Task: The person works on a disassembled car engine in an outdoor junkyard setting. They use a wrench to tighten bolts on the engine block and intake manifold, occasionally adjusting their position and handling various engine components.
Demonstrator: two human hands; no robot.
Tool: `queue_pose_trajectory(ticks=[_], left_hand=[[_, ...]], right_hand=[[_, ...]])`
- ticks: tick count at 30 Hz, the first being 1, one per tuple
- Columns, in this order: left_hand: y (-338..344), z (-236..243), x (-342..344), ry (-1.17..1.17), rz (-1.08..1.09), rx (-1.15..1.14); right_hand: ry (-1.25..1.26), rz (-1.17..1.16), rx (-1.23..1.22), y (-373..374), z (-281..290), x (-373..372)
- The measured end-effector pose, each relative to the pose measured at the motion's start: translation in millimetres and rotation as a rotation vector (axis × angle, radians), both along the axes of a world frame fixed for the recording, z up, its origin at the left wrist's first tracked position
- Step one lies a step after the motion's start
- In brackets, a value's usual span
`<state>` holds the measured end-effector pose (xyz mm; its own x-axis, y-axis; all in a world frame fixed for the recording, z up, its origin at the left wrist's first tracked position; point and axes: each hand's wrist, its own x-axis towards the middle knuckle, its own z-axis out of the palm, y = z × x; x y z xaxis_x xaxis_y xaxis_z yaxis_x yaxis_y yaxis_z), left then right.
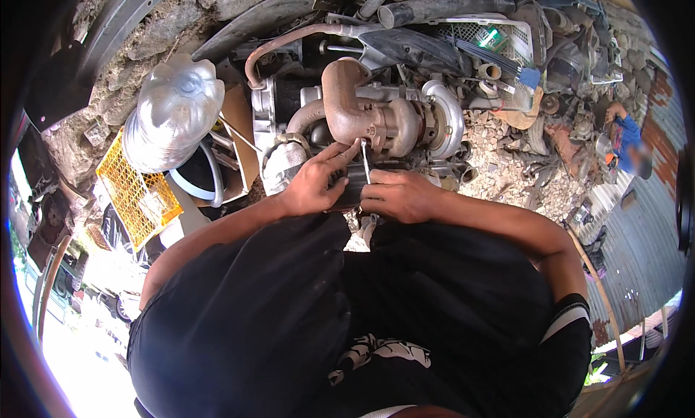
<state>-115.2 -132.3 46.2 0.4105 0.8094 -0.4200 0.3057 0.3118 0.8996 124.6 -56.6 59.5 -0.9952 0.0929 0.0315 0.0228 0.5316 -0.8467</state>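
A rusty turbocharger [402, 124] with a brown pipe elbow [342, 103] sits on an engine in front of me. A slim silvery wrench [365, 163] stands nearly upright in the view, its far end at a bolt under the elbow. My right hand [405, 195] has its bent fingers closed on the near part of this wrench. From the left, my left hand [313, 185] reaches in with its index finger stretched to the wrench's far end. Its thumb is apart from the fingers. The bolt itself is mostly hidden by the fingertip and wrench.
Left of the engine are a large clear plastic bottle [174, 114], a yellow crate [137, 190] and a cardboard box [237, 139]. A white crate [517, 45] with hoses and parts lies at the far right. Another person in blue [628, 139] is beyond the rubble at right.
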Motion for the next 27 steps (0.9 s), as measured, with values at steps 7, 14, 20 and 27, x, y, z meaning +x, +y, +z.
queue_pose_trajectory(ticks=[7,14,20,27], left_hand=[[-7,-2,1,0.016,0.143,0.059],[-6,-4,5,0.05,0.178,0.065],[-3,3,7,0.015,0.207,0.01],[-5,-3,6,0.052,0.25,-0.047]], right_hand=[[0.051,-0.006,-0.027,-3,6,-5],[-0.021,0.014,0.005,-8,12,-4],[0.166,0.109,-0.022,5,-17,13],[0.167,0.069,-0.27,-2,1,-3]])
